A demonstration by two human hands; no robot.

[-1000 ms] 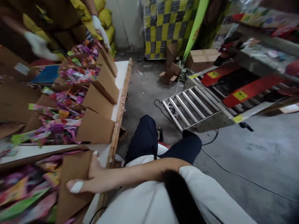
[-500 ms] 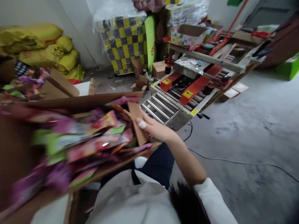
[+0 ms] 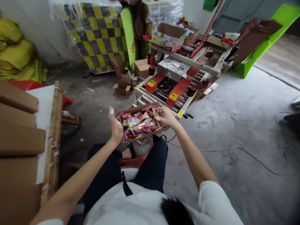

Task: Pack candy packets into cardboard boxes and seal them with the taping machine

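An open cardboard box [image 3: 140, 136] full of small pink, purple and green packets [image 3: 138, 122] is held over the near end of the roller conveyor. My left hand [image 3: 115, 126] presses against the box's left end, thumb pointing up. At the right end, my right hand [image 3: 166, 117] grips the box by its end wall and flap, fingertips at the flap's inner side. The box is slightly tilted, its right end farther from me.
Behind the box stands the conveyor machine with red guides [image 3: 178, 92]. Cardboard boxes [image 3: 21, 131] lie on a white-topped table [image 3: 44, 109] at the left. A cable [image 3: 225, 149] crosses the floor at the right. Yellow sacks [image 3: 18, 56] lie at the far left.
The packet-filled box has moved from close at the left to over the conveyor's end, farther from me. My left hand has come into view at its left end. The view has turned right.
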